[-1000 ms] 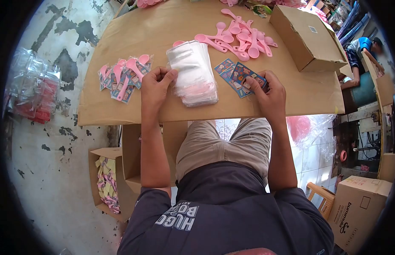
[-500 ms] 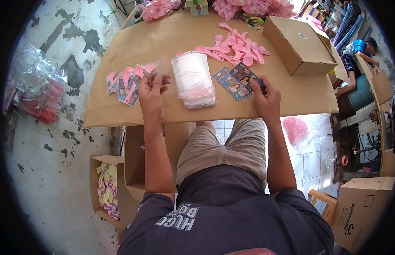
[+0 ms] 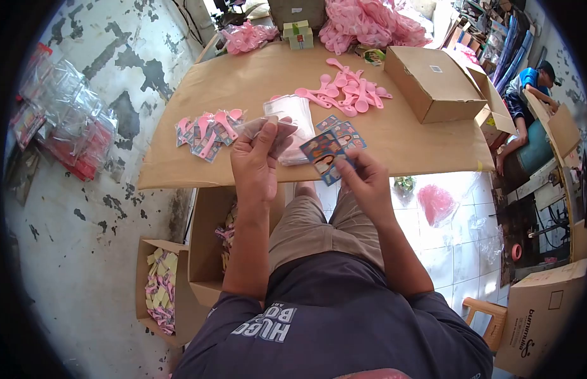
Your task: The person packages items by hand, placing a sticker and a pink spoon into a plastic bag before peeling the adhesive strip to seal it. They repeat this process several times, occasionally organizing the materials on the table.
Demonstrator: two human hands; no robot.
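Note:
My left hand (image 3: 259, 161) is raised in front of the stack of clear plastic bags (image 3: 298, 117), its fingers closed on a clear plastic bag (image 3: 250, 129). Between the thumb and fingers of my right hand (image 3: 368, 183) is a printed blue card (image 3: 322, 155) with pictures on it. Beyond that card, more printed cards (image 3: 351, 136) lie on the table. Left of my left hand, several bagged pink spoons with cards (image 3: 207, 132) lie in an overlapping group. A loose heap of pink measuring spoons (image 3: 353, 90) rests behind the bag stack.
A cardboard box (image 3: 435, 82) stands on the brown table (image 3: 180, 167) at the right. Pink plastic bundles (image 3: 369, 25) and a small pale green block (image 3: 298, 35) sit at the back. Boxes with wrapped pieces (image 3: 161, 284) stand below left. Another person (image 3: 527, 88) sits at the right.
My left hand has moved right from beside the bagged spoons and now holds a plastic bag. The right hand has come left and nearer with one card, apart from those on the table.

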